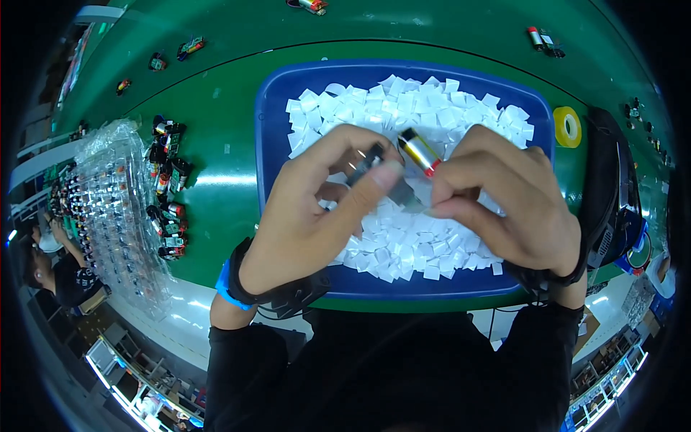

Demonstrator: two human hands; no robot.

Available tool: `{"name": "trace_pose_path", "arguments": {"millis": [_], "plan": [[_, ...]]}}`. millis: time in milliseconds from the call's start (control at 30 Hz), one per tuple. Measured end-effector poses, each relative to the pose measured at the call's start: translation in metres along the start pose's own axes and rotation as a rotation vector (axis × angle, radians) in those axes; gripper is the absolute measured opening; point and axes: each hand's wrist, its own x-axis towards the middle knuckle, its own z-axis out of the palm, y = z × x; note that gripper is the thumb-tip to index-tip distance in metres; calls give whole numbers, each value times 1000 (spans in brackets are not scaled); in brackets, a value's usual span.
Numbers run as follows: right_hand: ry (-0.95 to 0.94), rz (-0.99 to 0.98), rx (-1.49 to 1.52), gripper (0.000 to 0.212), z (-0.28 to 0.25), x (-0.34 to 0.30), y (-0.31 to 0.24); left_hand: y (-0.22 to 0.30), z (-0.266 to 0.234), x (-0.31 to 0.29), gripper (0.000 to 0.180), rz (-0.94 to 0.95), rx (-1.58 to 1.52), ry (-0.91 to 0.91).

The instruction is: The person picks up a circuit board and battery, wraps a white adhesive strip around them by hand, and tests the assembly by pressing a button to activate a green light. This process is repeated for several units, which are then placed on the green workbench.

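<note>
My left hand is closed, thumb and fingers gripping a small dark grey part, partly smeared by motion. Opposite it, my right hand is closed in a pinch at the far end of that grey part; what lies between its fingertips is hidden. A small cylindrical battery, silver and yellow with a black end and a red end, is just above my right fingertips; I cannot tell whether the grey part is joined to it. Both hands are over a blue tray heaped with small white square pieces.
Yellow tape lies right of the tray, beside a black bag. On the left are battery-and-circuit-board assemblies and a clear plastic blister tray holding several parts. Further assemblies lie across the green table. Another person is at far left.
</note>
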Motion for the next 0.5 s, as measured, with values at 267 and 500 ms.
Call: {"name": "trace_pose_path", "arguments": {"millis": [267,500], "plan": [[46,374,205,38,-6,-1,1,-4,0,-1,18,118,-18,80],[145,397,367,41,22,-2,-3,-3,10,-6,18,171,346,89]]}}
